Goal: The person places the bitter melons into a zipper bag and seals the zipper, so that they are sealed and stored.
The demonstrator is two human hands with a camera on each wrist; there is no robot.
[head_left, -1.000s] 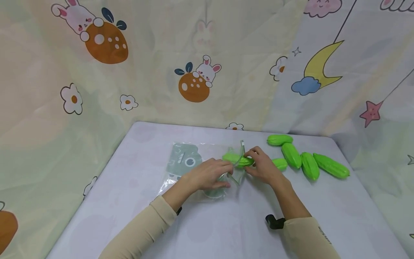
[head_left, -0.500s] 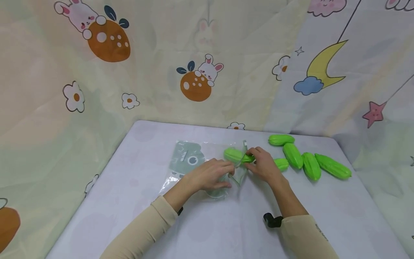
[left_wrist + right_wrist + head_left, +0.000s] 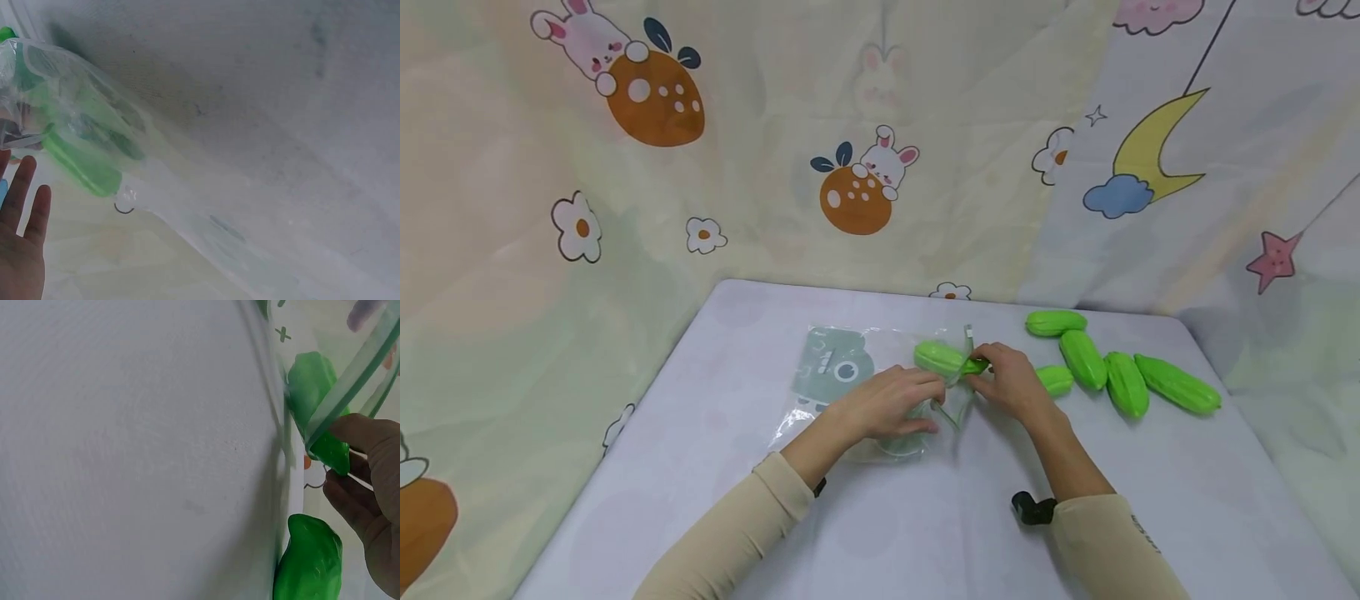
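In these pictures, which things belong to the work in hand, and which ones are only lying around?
In the work:
bag
gourd, partly inside the bag
right hand, pinching the gourd
left hand, at the bag's mouth

Around it:
five loose gourds on the table, perhaps meant for the bag too
patterned cloth, behind the table

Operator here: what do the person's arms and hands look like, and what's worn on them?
Both the left hand and right hand are ungloved. The left sleeve and right sleeve are plain beige; the right has small dark markings, too small to read. A black fitting juts out by the right cuff; a smaller black bit shows by the left.
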